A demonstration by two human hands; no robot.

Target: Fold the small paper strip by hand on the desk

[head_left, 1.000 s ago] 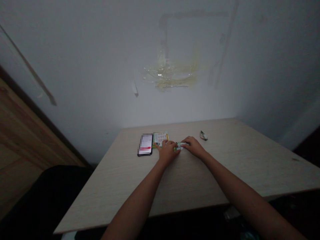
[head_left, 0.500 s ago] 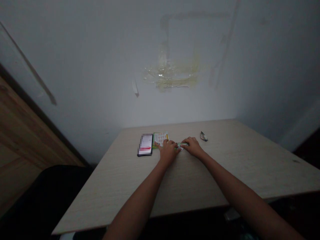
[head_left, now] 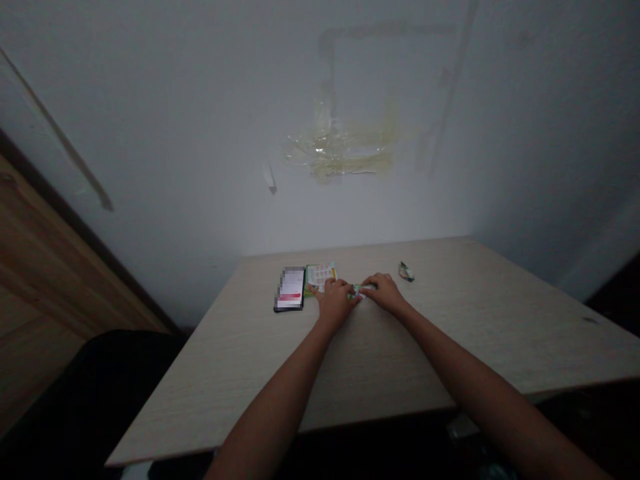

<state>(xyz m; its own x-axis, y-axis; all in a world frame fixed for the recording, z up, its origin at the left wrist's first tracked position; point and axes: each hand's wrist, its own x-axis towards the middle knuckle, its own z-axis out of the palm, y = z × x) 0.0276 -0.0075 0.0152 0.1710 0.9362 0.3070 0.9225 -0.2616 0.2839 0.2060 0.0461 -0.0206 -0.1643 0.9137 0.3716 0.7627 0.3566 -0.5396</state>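
Observation:
Both my arms reach far across a pale wooden table. My left hand and my right hand meet on a small green and white folded paper that lies on the tabletop. The fingers of both hands are curled and pinched on it. Just left of my left hand lies a green, white and orange printed sheet, and my left fingertips touch its near edge. A phone with a lit screen lies left of that sheet.
A small folded paper piece lies on the table to the right of my hands. A white wall with tape residue stands behind the table. A wooden panel is on the left, and something dark sits below it.
Both hands stay on the small folded paper with only slight finger shifts. The view has moved a little.

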